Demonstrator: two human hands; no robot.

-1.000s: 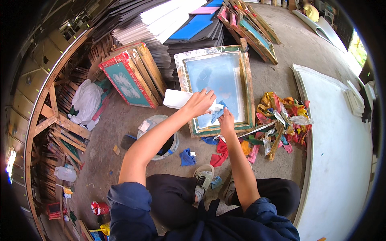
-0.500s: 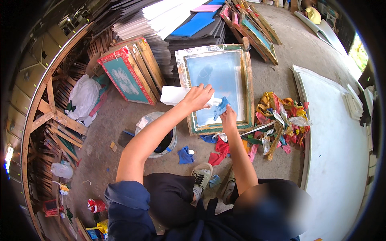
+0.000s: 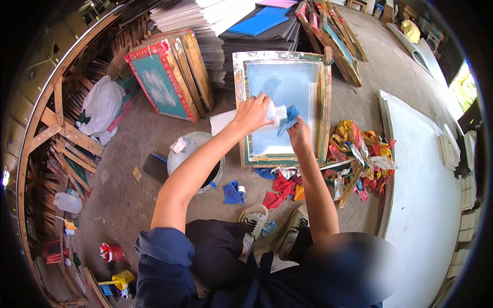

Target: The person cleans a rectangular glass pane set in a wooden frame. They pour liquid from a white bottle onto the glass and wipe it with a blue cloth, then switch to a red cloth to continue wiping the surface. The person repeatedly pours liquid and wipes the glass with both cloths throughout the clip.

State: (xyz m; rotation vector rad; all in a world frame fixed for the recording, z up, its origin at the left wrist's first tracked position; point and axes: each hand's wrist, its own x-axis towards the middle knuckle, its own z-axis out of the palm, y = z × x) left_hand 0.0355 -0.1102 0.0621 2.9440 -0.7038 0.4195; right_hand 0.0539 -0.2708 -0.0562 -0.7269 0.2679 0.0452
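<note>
My left hand [image 3: 254, 114] is wrapped round a white plastic bottle [image 3: 222, 121], which lies on its side in the grip with its neck pointing right. Close to the bottle's mouth, my right hand [image 3: 300, 134] pinches a folded blue cloth [image 3: 291, 116]. I cannot tell whether mouth and cloth touch. Both hands are above a wooden-framed printing screen [image 3: 325, 102] with a pale blue mesh [image 3: 303, 77]. A dark smudge shows on the upper part of the mesh. The lower left of the mesh is partly hidden by my left hand and the bottle.
Framed screens [image 3: 164, 84] lean left of the work, near stacked sheets [image 3: 179, 20]. A round bucket [image 3: 197, 146] stands beside my left forearm. Coloured rags [image 3: 281, 190] lie before my shoes, and tangled scraps [image 3: 359, 154] lie right, beside large white boards [image 3: 421, 179].
Both hands have shifted slightly farther over the screen. The bottle's neck has swung away from me, and the cloth has moved with it. The whole view has shifted a little.
</note>
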